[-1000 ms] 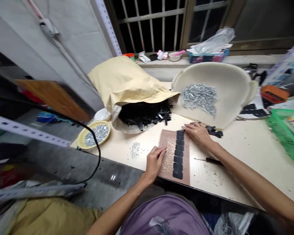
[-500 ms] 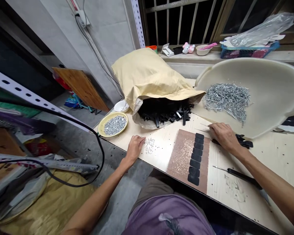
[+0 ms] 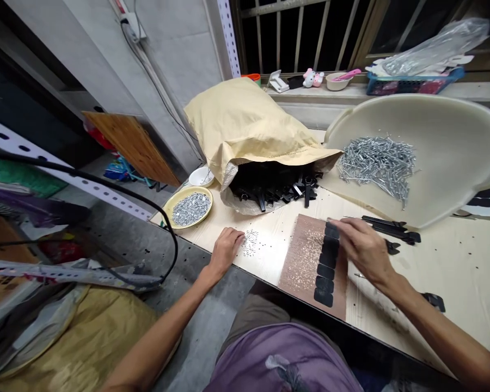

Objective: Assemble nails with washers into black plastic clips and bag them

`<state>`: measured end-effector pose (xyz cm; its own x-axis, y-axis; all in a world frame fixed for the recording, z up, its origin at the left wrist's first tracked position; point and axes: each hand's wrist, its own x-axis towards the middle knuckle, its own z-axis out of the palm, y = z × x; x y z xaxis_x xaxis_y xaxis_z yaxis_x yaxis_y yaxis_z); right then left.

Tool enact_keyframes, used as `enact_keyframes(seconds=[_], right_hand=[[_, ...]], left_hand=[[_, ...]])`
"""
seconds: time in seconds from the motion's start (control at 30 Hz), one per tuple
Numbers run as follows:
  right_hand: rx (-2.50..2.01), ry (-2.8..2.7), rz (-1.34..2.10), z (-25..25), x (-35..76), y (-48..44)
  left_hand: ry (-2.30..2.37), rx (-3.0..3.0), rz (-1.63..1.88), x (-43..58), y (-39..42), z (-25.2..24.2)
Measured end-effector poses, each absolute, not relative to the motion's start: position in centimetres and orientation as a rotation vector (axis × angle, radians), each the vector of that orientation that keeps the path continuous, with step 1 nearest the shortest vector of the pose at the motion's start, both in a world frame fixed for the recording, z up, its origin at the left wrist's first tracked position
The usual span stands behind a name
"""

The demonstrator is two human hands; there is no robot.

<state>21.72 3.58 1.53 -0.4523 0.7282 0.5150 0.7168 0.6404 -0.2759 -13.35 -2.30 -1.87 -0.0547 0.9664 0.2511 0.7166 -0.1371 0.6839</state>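
Note:
My left hand (image 3: 227,247) rests at the table's front edge, fingertips pinched together beside a scatter of tiny shiny metal pieces (image 3: 251,243). Whatever may be in that pinch is too small to make out. Over the far end of a row of black rounded pads (image 3: 325,270) reaches my right hand (image 3: 363,247), its thumb and fingers closed; what they hold, if anything, does not show. The pads lie on a brown board (image 3: 296,267) strewn with tiny beige bits (image 3: 312,250). Behind the right hand lie black-handled tools (image 3: 392,228), and a screwdriver (image 3: 358,275) is mostly hidden under the forearm.
A yellow bowl (image 3: 168,211) of small metal pieces and a white bowl (image 3: 200,175) stand at the left. A sack (image 3: 253,120) spills black clips (image 3: 296,190) at the back. The large pale basin (image 3: 445,147) holds metal pins (image 3: 378,163). A black cable (image 3: 173,245) hangs at left.
My right hand has moved left from the tools to the pads' far end, uncovering the black handles. My left hand has barely shifted, staying beside the tiny metal pieces.

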Motion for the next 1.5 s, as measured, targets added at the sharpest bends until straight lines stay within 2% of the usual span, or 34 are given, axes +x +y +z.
enact_keyframes(seconds=[0.07, 0.17, 0.37, 0.97, 1.5], right_hand=[[-1.09, -2.242, 0.118, 2.2, 19.7, 1.9], [-1.09, -2.204, 0.173, 3.1, 17.3, -0.1], [-1.186, -2.183, 0.08, 4.4, 16.5, -1.2], [-1.275, -2.139, -0.144, 3.7, 17.5, -1.6], [-1.319, -2.138, -0.162, 2.5, 18.0, -1.9]], left_hand=[[1.684, 1.452, 1.191, -11.0, -2.0, -0.8], [1.292, 0.856, 1.262, -6.6, -1.4, 0.7], [0.886, 0.443, 1.251, -0.4, -1.0, 2.8], [0.869, 0.539, 1.309, 2.0, -0.9, 2.0], [1.007, 0.69, 1.256, 2.2, -1.0, 1.6]])
